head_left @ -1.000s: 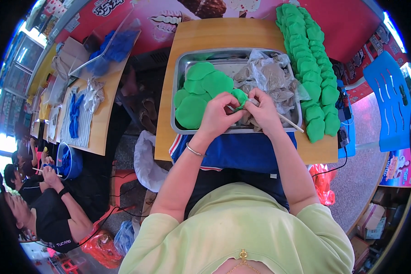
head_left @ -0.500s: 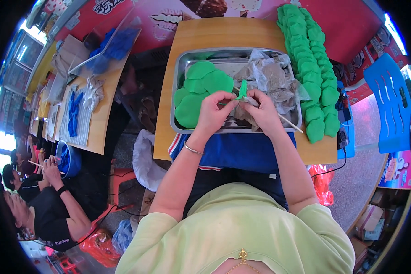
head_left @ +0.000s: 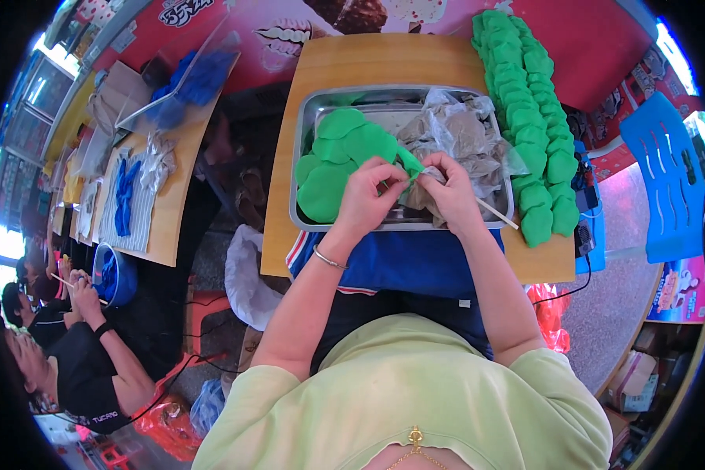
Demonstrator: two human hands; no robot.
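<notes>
Over the metal tray (head_left: 293,192), my two hands meet around a small folded green strip (head_left: 409,162) that looks soft. My left hand (head_left: 370,194) pinches its lower end from the left. My right hand (head_left: 451,194) is closed too, thumb and fingertips on the strip, and a thin pale stick (head_left: 497,214) pokes out below that palm toward the tray's right rim. How stick and strip join is hidden by my fingers. Flat round green pieces (head_left: 325,190) overlap in the tray's left part. Brownish lumps in crumpled clear plastic (head_left: 456,129) fill its right part.
Long overlapping rows of green pieces (head_left: 529,133) run along the wooden table's (head_left: 384,59) right side. A blue plastic chair (head_left: 666,180) stands at right. To the left, a person (head_left: 102,345) holds a stick beside a blue bucket (head_left: 116,274) and another table (head_left: 168,211).
The green strip, upright before, now leans and looks longer between my hands. My left fingers have shifted slightly on it. The view has moved a little.
</notes>
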